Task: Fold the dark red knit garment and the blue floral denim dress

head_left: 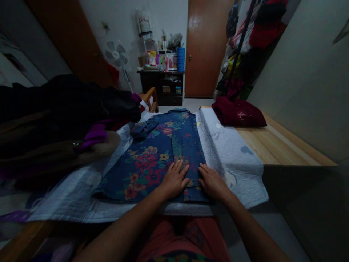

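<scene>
Flanking the floral shirt (156, 156) under two flat, parted hands (174, 180) are piled dark clothes (89, 103) and maroon cloth (234, 112).

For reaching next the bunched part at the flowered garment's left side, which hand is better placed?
Probably the left hand: it lies on the flowered garment, nearer to the bunched part. The right hand rests at the garment's right edge, farther away.
</scene>
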### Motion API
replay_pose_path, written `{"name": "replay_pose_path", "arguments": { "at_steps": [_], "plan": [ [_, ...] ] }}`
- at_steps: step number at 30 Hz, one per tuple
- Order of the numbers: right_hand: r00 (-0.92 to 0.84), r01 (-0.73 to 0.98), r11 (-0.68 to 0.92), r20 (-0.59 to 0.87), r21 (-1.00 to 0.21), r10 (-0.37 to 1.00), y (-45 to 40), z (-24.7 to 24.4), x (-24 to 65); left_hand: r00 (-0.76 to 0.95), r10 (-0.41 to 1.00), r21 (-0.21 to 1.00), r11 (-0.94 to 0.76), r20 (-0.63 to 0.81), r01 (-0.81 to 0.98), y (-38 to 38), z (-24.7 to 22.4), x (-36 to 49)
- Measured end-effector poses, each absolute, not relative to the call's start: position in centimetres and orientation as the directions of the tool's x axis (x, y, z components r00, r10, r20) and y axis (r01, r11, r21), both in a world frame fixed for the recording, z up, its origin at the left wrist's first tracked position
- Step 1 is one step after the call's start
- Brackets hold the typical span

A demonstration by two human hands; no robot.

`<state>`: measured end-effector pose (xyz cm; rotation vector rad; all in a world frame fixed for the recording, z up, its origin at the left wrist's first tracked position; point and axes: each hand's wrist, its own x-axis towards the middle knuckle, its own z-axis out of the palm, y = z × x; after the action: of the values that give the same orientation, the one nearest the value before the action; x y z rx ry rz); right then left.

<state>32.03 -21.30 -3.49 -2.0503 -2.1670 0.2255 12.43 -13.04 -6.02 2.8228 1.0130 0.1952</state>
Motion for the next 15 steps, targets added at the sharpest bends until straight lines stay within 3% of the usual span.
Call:
{"name": "replay_pose_path", "arguments": {
  "at_steps": [7, 15],
  "plan": [
    [-0.044, 0.962, 0.092, 0.190, -0.257, 0.981, -16.1, -3.1, 30.4, 0.746, 0.662, 0.142, -0.746, 0.065, 0.650, -13.8, -6.1, 12.5],
    [-0.026, 0.981, 0.046, 0.110, -0.186, 0.994, -14.8, -6.9, 30.1, 0.702, 0.702, 0.148, -0.712, 0.118, 0.687, -13.8, -7.4, 12.4]
  ]
}}
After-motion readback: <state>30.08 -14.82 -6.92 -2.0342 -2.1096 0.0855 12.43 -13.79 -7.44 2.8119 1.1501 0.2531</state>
